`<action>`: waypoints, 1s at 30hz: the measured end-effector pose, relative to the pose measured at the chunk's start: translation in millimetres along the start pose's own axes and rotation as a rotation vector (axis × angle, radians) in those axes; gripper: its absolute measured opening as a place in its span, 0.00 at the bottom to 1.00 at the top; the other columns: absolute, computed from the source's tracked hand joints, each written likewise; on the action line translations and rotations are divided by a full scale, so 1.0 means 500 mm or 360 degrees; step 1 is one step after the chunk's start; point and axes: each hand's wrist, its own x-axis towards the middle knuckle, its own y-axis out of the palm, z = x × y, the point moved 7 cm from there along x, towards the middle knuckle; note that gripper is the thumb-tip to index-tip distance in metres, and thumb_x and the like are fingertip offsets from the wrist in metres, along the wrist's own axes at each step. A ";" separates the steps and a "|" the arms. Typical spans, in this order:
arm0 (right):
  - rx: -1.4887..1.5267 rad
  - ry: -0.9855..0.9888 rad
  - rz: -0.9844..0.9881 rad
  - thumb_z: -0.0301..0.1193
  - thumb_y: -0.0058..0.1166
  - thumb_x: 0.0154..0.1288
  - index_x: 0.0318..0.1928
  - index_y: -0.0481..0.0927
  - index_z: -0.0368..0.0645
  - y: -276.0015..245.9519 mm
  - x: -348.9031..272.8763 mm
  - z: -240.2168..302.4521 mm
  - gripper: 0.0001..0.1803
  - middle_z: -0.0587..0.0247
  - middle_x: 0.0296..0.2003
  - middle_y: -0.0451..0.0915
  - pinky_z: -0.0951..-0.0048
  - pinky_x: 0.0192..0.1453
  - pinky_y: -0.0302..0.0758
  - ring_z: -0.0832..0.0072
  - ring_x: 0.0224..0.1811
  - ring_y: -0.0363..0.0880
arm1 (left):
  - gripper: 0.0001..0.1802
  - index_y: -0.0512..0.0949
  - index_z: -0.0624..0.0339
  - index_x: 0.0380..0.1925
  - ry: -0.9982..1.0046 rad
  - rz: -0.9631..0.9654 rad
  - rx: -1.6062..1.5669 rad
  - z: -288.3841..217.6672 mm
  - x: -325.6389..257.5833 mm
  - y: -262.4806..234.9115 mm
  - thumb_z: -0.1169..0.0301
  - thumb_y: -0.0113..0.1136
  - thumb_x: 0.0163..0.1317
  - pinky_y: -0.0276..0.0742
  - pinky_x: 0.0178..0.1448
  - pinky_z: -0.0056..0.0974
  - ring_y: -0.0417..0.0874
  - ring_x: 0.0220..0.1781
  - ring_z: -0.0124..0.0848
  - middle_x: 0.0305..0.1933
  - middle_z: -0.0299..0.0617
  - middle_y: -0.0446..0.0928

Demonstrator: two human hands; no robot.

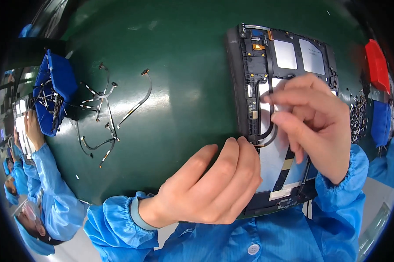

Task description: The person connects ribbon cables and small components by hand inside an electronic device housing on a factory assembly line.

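Note:
An opened flat electronic device (285, 54) with a black frame and silver panels lies in front of me on the right. A thin black cable (270, 72) runs down along its left part and bends toward the lower left edge. My left hand (214, 183) is closed at that edge, its bunched fingertips at the cable's lower end; its thumb is hidden. Over the device, my right hand (312, 118) has thumb and forefinger apart beside the cable's bend, the forefinger slightly blurred. Whether they touch the cable I cannot tell.
Several loose short cables (103, 98) lie on the green table (183, 56) to the left. Beyond them is a blue bin (61, 76) holding cables, by a co-worker's hand (33, 129). At right are a cable pile (358, 113), a red bin (377, 65) and a blue bin (381, 122).

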 end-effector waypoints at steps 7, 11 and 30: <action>-0.0108 -0.0249 -0.0063 0.14 0.59 0.59 0.42 0.83 0.31 -0.020 0.004 -0.006 0.10 0.60 0.38 0.76 0.89 0.16 0.62 0.89 0.16 0.70 | 0.20 0.84 0.62 0.32 -0.0054 0.0054 -0.0100 0.006 0.019 -0.007 0.57 0.53 0.66 0.85 0.43 0.36 0.84 0.36 0.35 0.32 0.43 0.83; -0.0091 -0.0207 -0.0130 0.13 0.59 0.58 0.41 0.84 0.32 -0.025 0.006 -0.008 0.10 0.61 0.38 0.76 0.89 0.17 0.61 0.90 0.16 0.69 | 0.23 0.83 0.62 0.29 0.0047 -0.0017 -0.0182 -0.015 0.020 -0.018 0.54 0.50 0.68 0.86 0.45 0.37 0.85 0.38 0.37 0.34 0.46 0.83; -0.0568 -0.0410 -0.0313 0.13 0.64 0.52 0.37 0.87 0.36 -0.029 0.016 0.017 0.11 0.68 0.31 0.74 0.85 0.22 0.56 0.91 0.21 0.65 | 0.29 0.74 0.57 0.22 0.0141 0.0003 -0.0233 -0.023 0.033 0.026 0.47 0.42 0.72 0.86 0.45 0.34 0.84 0.40 0.34 0.37 0.48 0.85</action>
